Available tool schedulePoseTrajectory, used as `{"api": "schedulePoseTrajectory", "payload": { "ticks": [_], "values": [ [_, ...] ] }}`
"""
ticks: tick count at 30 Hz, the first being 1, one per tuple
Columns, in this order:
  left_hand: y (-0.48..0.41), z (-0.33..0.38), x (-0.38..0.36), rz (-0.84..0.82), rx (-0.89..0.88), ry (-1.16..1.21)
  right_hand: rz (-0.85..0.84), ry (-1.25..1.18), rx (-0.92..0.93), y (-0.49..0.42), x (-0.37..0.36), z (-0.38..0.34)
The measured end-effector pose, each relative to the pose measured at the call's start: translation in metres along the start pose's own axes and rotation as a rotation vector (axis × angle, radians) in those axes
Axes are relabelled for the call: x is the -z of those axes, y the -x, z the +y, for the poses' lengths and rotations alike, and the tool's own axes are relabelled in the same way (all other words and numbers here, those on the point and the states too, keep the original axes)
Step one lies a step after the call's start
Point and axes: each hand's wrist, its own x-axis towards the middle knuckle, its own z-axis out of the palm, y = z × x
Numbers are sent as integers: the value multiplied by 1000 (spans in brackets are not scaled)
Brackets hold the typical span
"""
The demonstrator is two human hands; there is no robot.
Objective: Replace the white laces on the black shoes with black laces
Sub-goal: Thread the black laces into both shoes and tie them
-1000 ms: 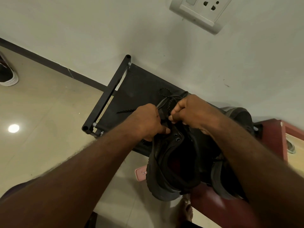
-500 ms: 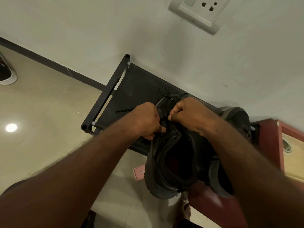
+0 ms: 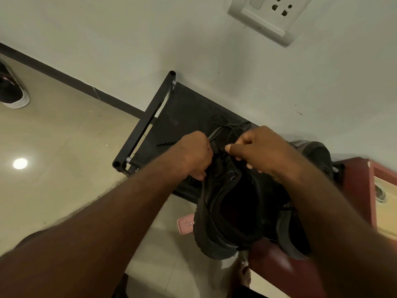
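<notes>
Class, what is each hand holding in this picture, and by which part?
Each holds the black lace just above the top eyelets of the black shoe: the left hand grips one strand, the right hand pinches another.

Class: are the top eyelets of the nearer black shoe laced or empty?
Empty: two round eyelets on the black shoe show open holes; the black speckled lace runs beyond them.

Both forearms reach forward; left hand (image 3: 196, 157) and right hand (image 3: 261, 150) nearly touch, fingers curled (right thumb pinching).
</notes>
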Motion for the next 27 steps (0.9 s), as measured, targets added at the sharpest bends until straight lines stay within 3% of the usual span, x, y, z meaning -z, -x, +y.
{"api": "schedulePoseTrajectory", "payload": {
  "ticks": [7,11,16,21,25,27],
  "values": [
    [-1,0,-3,110,-24,86,108,279,5,21,-30,-12],
    [-2,2,-6,114,-27,192,170,242,17,23,-39,-9],
    [-4,1,-9,53,-60,136,231,237,47,20,-45,-3],
    [-4,1,-10,-12,-135,34,185,91,76,24,-37,5],
    [-5,0,-12,43,-177,-70,202,-81,125,37,-27,16],
    [-5,-1,-12,54,-183,-98,204,-322,171,47,-23,23]
  ]
}}
